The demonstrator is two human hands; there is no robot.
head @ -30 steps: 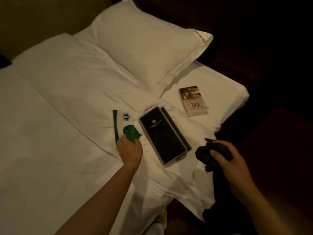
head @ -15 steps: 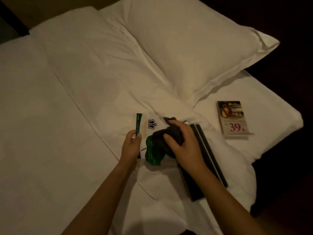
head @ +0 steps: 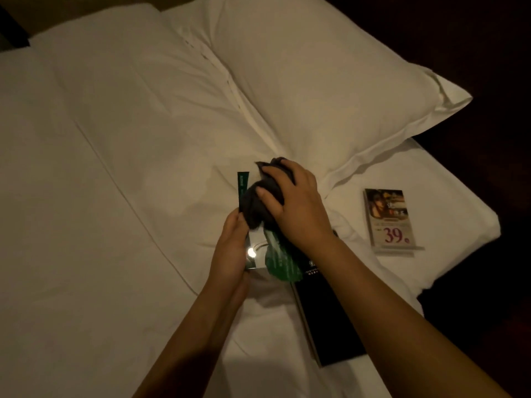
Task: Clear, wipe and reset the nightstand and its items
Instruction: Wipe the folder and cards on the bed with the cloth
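Observation:
A clear acrylic sign with a green leaf print and a green strip (head: pixel 260 248) lies on the white bed. My left hand (head: pixel 230 248) grips its left edge. My right hand (head: pixel 296 205) is closed on a dark cloth (head: pixel 255 202) and presses it onto the upper part of the sign. A black folder (head: pixel 327 320) lies just right of the sign, partly under my right forearm. A small display card marked "39" (head: pixel 388 221) rests further right on the sheet.
A large white pillow (head: pixel 330 81) sits at the head of the bed, above the items. The bed's right edge (head: pixel 459 268) drops off into dark floor. Folded white duvet (head: pixel 100 196) fills the left.
My right hand brought the dark cloth from the bed's edge onto the sign and has moved it up over the sign's top. My left hand keeps hold of the sign.

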